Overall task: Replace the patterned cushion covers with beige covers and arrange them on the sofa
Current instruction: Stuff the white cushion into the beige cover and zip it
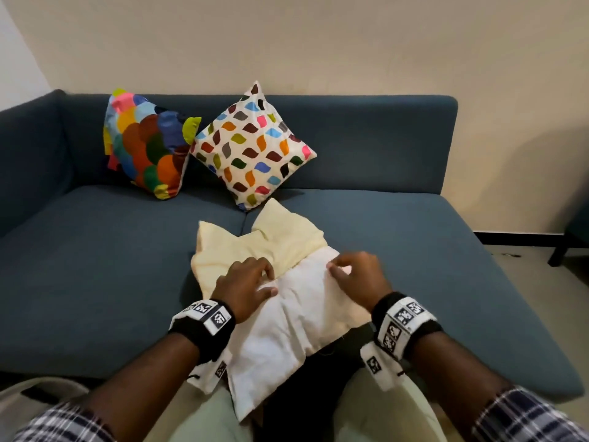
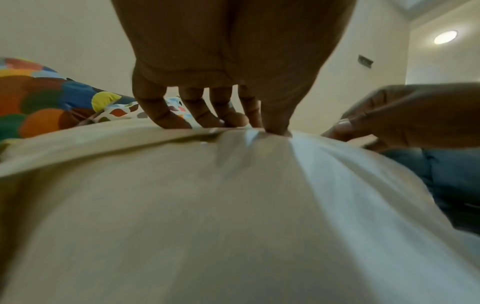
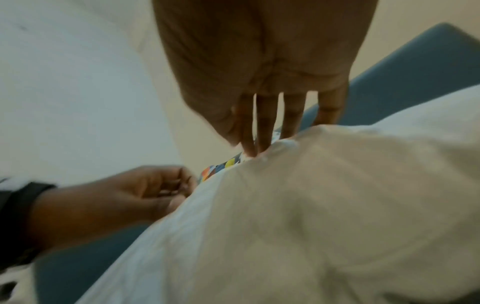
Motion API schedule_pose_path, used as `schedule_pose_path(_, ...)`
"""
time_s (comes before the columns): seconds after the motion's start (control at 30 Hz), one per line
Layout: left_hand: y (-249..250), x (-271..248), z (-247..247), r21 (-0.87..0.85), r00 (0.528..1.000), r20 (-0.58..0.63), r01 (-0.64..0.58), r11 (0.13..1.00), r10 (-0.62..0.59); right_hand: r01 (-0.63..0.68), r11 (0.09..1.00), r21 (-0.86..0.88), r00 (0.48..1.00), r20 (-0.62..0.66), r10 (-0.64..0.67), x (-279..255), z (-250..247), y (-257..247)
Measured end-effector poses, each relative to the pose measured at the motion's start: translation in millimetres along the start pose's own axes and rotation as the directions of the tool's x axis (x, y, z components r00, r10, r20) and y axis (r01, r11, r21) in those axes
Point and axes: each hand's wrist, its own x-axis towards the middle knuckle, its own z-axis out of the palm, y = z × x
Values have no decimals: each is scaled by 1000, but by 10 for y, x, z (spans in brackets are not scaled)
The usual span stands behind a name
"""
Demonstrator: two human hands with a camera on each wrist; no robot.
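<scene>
A white cushion insert [image 1: 287, 330] lies across the front edge of the blue sofa [image 1: 95, 266], its far end inside a crumpled beige cover [image 1: 255, 240]. My left hand [image 1: 251, 279] sits at the cover's open edge. In the left wrist view its fingers [image 2: 166, 117] curl onto the beige edge and the thumb presses the insert. My right hand [image 1: 350, 272] pinches the same edge further right, thumb against fingers [image 3: 249, 148]. Two patterned cushions lean on the backrest: one with coloured circles [image 1: 146, 145], one white with coloured leaves [image 1: 251, 148].
The sofa seat stretches bare to the left and right of the insert. A dark chair leg [image 1: 561, 253] stands on the floor at the far right. My knees in pale trousers [image 1: 204, 419] are against the sofa front.
</scene>
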Motion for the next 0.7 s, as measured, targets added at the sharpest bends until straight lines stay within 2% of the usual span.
schedule_pose_path(0.07,-88,-21,37,-38,999,-20,-27,999,26,-92,995,-39,994,-69,90,218,-88,56)
schedule_pose_path(0.17,-155,-13,70,-76,998,-64,2,997,-7,-148,988,-48,985,79,152,591,24,103)
schedule_pose_path(0.2,-163,-14,71,-50,992,-110,53,997,-59,-148,989,-11,981,128,148,711,86,137)
schedule_pose_path(0.23,-200,-19,54,-6,978,-133,165,986,-164,-161,986,44,972,178,151,782,112,81)
schedule_pose_path(0.3,-330,-35,34,45,903,-83,425,904,-421,-247,954,170,945,262,198,867,178,55)
schedule_pose_path(0.37,-602,-18,63,-25,795,39,606,795,-605,-343,896,283,910,337,242,889,223,53)
schedule_pose_path(0.4,-726,-12,82,-90,773,95,634,768,-627,-380,866,325,893,371,253,908,262,86)
schedule_pose_path(0.47,-856,-36,120,-284,784,208,620,731,-585,-446,802,397,863,428,268,925,317,171)
schedule_pose_path(0.5,-877,-71,158,-396,780,265,624,674,-566,-465,782,416,855,442,273,878,312,139)
schedule_pose_path(0.57,-886,-132,215,-527,736,352,667,527,-579,-492,764,418,841,455,292,810,276,115)
schedule_pose_path(0.63,-859,-160,235,-551,738,334,658,514,-587,-516,742,428,832,454,318,757,231,100)
schedule_pose_path(0.7,-757,-160,148,-556,771,239,607,568,-590,-562,671,484,820,433,375,728,136,82)
